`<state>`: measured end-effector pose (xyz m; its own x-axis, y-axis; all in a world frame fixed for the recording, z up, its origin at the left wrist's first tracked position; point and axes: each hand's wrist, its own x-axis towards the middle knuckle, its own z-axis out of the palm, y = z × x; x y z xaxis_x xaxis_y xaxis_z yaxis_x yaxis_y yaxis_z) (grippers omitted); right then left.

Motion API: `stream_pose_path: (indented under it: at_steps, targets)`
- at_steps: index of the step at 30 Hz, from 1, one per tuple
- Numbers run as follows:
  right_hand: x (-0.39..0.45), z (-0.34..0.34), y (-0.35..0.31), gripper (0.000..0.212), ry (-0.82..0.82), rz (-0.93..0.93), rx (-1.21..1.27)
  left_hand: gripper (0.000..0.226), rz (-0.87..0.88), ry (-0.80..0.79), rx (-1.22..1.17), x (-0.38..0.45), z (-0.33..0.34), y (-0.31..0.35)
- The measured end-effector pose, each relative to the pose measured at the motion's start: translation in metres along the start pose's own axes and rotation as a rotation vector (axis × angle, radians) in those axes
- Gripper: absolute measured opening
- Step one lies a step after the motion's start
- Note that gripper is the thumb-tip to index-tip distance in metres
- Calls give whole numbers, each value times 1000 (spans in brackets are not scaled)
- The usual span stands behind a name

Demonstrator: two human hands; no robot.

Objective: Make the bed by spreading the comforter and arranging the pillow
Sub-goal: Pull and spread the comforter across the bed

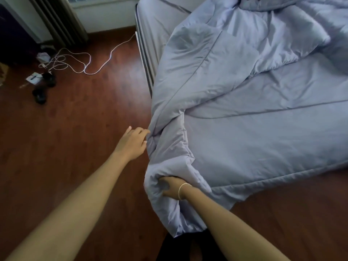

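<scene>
A pale lilac comforter (254,129) lies rumpled across the bed (148,25), its near corner bunched and hanging off the foot over the floor. My right hand (172,187), with a thin bracelet at the wrist, grips that bunched corner, fingers buried in the fabric. My left hand (133,142) reaches to the comforter's left edge, fingertips touching a fold there; its fingers look relaxed. The far part of the comforter is piled in folds at the top right. No pillow shows.
Dark red wooden floor (75,147) surrounds the bed's foot and left side. A white cable (98,68) loops across the floor at upper left, beside dark small objects (43,87) and a curtain (62,21) by the wall.
</scene>
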<state>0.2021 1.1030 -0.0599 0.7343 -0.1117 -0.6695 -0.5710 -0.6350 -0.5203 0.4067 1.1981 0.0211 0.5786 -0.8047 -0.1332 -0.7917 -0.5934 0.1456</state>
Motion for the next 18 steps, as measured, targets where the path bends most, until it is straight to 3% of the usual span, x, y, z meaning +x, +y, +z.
stream_pose_path:
  at_steps: [1,2,3,5,7,9,14,18]
  targets:
    - [1,-9,-1,57,110,15,-96,43,31,-11,-13,9,4,12]
    - [-2,-17,6,52,170,-77,-203,44,64,-30,-24,19,9,24]
    - [-11,-25,9,52,83,-77,-97,45,100,-49,-30,28,15,36]
    - [-25,-34,15,52,216,-24,-99,48,171,-78,-36,46,26,59]
    - [-35,-37,25,57,439,-16,-181,49,230,-98,-36,62,36,79]
    - [-41,-42,39,71,538,40,-237,46,265,-122,-40,77,47,98]
    - [-34,-50,71,93,452,147,-159,49,313,-211,54,109,70,118]
    - [-8,-62,91,101,502,182,11,58,357,-368,353,131,85,108]
